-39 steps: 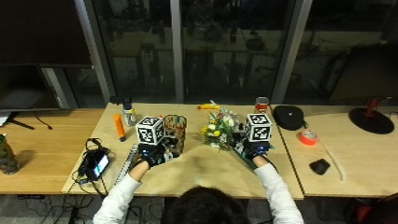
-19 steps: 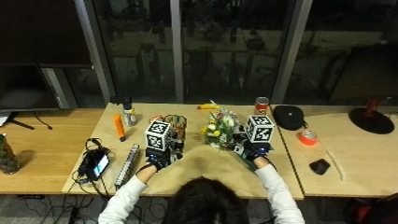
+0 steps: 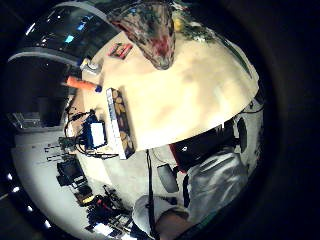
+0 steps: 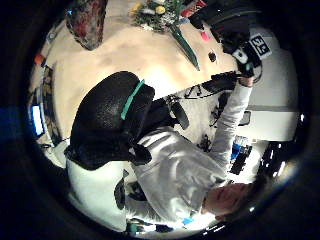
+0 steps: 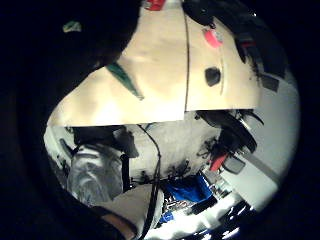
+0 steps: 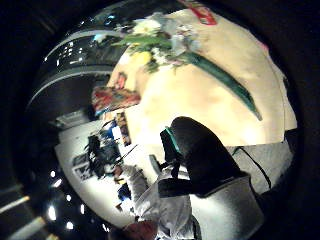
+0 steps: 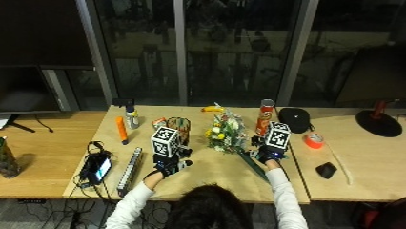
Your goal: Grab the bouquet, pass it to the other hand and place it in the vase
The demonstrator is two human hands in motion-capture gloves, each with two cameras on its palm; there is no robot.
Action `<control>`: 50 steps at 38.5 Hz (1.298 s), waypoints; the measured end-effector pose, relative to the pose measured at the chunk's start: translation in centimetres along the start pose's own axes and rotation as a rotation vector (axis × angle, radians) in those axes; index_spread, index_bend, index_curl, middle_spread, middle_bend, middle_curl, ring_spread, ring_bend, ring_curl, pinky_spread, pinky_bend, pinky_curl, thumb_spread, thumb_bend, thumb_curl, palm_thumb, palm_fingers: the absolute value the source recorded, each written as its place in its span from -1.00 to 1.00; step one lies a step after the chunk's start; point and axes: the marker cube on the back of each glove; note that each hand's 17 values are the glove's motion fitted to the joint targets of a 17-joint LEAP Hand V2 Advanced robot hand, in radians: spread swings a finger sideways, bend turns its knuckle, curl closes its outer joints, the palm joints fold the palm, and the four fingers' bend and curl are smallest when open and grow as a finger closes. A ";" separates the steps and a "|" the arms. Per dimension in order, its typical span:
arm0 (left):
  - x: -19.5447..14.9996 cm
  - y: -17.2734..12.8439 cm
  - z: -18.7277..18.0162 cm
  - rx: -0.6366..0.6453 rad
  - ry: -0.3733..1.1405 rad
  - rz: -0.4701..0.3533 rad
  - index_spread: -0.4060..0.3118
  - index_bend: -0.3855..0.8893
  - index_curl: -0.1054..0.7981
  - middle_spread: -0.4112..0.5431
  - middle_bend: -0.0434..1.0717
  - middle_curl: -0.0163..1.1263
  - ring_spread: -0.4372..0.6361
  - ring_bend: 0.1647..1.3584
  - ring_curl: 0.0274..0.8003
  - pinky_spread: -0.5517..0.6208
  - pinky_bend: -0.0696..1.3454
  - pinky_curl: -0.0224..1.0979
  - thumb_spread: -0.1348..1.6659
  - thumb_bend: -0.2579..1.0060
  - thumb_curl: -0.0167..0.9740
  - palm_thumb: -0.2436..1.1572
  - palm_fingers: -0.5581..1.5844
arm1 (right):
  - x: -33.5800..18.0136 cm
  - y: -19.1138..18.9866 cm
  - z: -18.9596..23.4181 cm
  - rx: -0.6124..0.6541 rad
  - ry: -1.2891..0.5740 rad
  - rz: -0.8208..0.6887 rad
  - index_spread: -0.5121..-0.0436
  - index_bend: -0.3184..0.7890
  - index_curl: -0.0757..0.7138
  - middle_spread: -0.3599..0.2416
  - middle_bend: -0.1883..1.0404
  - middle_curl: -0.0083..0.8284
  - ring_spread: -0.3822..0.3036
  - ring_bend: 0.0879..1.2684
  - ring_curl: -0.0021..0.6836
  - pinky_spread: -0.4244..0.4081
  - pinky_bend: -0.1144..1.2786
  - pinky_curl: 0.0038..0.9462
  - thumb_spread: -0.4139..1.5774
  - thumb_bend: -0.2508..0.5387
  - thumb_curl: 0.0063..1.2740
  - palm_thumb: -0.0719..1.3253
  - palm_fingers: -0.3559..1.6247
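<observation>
Outside view: bouquet lies flat — blooms away, stems toward right hand; fingers indiscernible.

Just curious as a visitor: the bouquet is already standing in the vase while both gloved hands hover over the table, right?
Not quite. The bouquet lies flat on the table, beside the vase, not in it; the outside view shows this. The left hand and right hand do hover over the table.

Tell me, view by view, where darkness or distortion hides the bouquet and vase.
Outside view: evenly lit, bouquet and vase clear against dark windows. Right thumb side palm view: heavy wide-angle bending, bouquet curves. Right little finger side palm view: mostly black; only the stem shows.
</observation>
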 end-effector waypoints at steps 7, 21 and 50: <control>-0.2 0.2 0.7 0.003 -0.007 0.018 0.06 -0.23 -0.46 0.56 -0.53 -0.47 0.54 0.00 -0.40 0.59 -0.08 -0.40 0.44 -0.62 -0.47 -0.26 -0.51 | 1.9 -3.5 4.6 -0.029 0.024 0.110 0.51 -0.30 -0.59 0.50 -0.26 -0.24 0.48 -0.03 -0.14 0.64 0.38 -0.23 0.52 -0.33 -0.56 -0.23 -0.41; -0.7 -0.1 2.3 -0.034 0.012 0.019 0.06 -0.22 -0.41 0.56 -0.55 -0.44 0.57 -0.04 -0.41 0.60 -0.09 -0.38 0.44 -0.62 -0.44 -0.24 -0.51 | 4.9 -6.2 12.0 -0.116 -0.070 0.181 0.56 -0.26 -0.52 0.55 -0.30 -0.19 0.48 -0.09 -0.13 0.67 0.37 -0.24 0.49 -0.44 -0.51 -0.15 -0.45; -0.1 -1.5 2.5 -0.071 0.020 0.007 0.06 -0.21 -0.35 0.56 -0.57 -0.40 0.58 -0.08 -0.42 0.60 -0.12 -0.37 0.45 -0.62 -0.41 -0.23 -0.50 | 3.3 -4.5 9.7 0.234 0.117 0.323 0.16 0.02 -0.13 -0.31 0.00 0.06 -0.46 -0.04 0.04 -0.40 0.04 -0.33 0.56 -0.14 -0.46 0.34 0.65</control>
